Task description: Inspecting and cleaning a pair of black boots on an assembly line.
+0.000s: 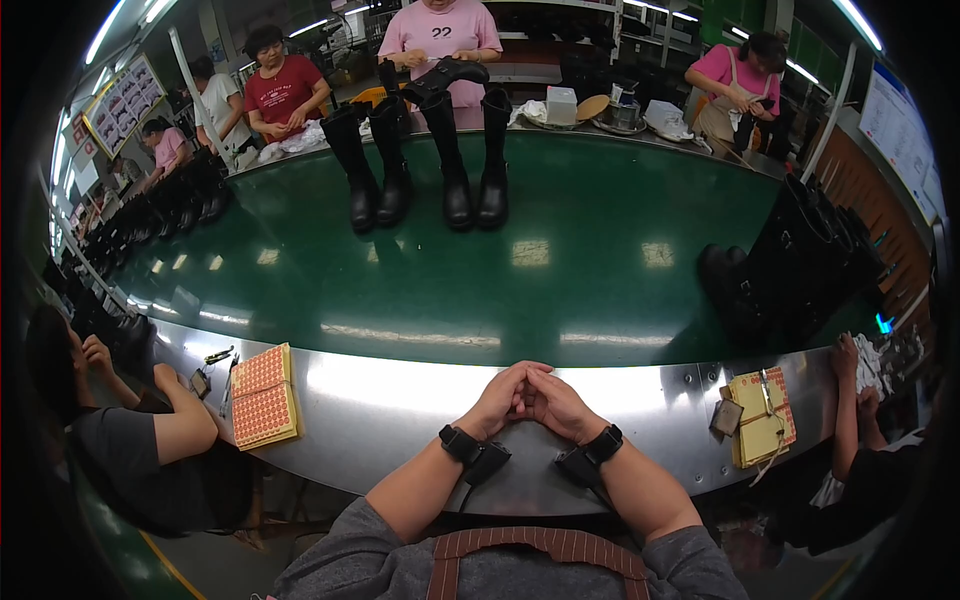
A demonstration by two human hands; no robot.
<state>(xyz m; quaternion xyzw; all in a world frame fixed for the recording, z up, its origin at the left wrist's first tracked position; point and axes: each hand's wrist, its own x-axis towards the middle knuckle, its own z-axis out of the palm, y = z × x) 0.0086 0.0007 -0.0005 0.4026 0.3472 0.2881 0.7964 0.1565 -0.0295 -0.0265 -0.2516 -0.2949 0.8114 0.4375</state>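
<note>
My left hand (503, 399) and my right hand (562, 405) are clasped over the metal table edge (400, 400). Their fingers are bent and laced together, with the fingertips meeting at the top and partly hiding one another. No object shows between them. Each wrist wears a black strap with a small dark box. In front of my hands a green conveyor belt (450, 290) runs across. Two pairs of tall black boots stand upright at its far side, among them a boot (456, 165) near the middle.
Left on the metal edge lies a stack of printed label sheets (264, 396); right, a bundle of yellow sheets (762, 415) with a tool on it. More black boots (790, 260) stand on the belt at right. People sit close on both sides; others work across the belt.
</note>
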